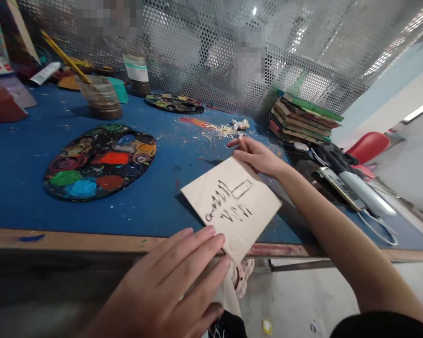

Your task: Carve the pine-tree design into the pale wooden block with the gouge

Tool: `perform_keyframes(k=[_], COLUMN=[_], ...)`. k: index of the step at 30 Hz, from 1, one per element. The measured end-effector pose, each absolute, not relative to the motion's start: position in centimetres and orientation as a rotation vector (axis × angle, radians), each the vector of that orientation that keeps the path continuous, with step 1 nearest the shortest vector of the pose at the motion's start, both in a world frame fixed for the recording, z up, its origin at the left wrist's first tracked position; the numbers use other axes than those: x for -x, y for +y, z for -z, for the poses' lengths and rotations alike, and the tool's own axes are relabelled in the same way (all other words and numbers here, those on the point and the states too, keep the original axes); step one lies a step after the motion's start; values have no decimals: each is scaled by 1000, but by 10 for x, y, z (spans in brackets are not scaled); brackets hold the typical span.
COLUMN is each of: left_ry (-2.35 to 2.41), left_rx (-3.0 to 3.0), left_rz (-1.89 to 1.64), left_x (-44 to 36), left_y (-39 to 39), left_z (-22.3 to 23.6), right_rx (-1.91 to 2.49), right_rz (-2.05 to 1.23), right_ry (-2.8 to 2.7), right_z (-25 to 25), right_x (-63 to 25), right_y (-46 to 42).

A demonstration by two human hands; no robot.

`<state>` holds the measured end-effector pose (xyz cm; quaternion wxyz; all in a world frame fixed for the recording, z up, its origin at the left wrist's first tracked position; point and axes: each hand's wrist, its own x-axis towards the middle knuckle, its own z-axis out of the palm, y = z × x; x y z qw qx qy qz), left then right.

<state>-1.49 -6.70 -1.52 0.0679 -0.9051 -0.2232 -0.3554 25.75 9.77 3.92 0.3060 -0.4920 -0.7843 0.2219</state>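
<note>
A pale, square board (239, 234) with dark sketched lines, zigzags and a small rectangle lies tilted across the front edge of the blue table. My left hand (172, 281) is at its lower left edge, fingers stretched out, the fingertips at or over that edge; the thumb is lower down. Beyond the board's far corner, my right hand (255, 155) has its fingers bent around a short stick-like thing (243, 143) with a pale tip, too small to name. The right wrist passes beside the board's right side. Shavings (225, 130) and a crumpled white scrap (240, 124) lie just past that hand.
A paint-filled palette (102, 159) lies left on the blue table (169, 188). Behind it stand a jar (104, 101) with a brush, a bottle (137, 70) and a second palette (174, 104). Stacked books (303, 117) and a phone (341, 188) are right. A perforated metal screen (204, 51) rises behind.
</note>
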Motion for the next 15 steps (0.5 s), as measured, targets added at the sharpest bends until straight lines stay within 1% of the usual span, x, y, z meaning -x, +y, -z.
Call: perform_keyframes(k=[4, 8, 10, 11, 13, 14, 15], left_ry=[-683, -635, -666, -697, -758, -835, -873], left_rx=[2754, 2809, 2803, 2790, 2763, 2736, 2734], left_rz=[977, 749, 722, 762, 880, 954, 945], left_x=[-10, -35, -40, -37, -19, -6, 7], left_y=[-55, -42, -37, -36, -36, -36, -37], left_z=[15, 13, 16, 17, 20, 21, 21], right_rx=[1332, 1393, 1448, 1494, 1572, 1600, 1626], right_rz=[-332, -223, -296, -401, -625, -680, -699], right_ry=[-2076, -2084, -2088, -2064, -1962, -1908, -1875], right_z=[-38, -43, -45, -46, -46, -45, -43], right_x=[-241, -253, -265, -271, -280, -284, -286], right_y=[103, 62, 31, 15, -15, -29, -40])
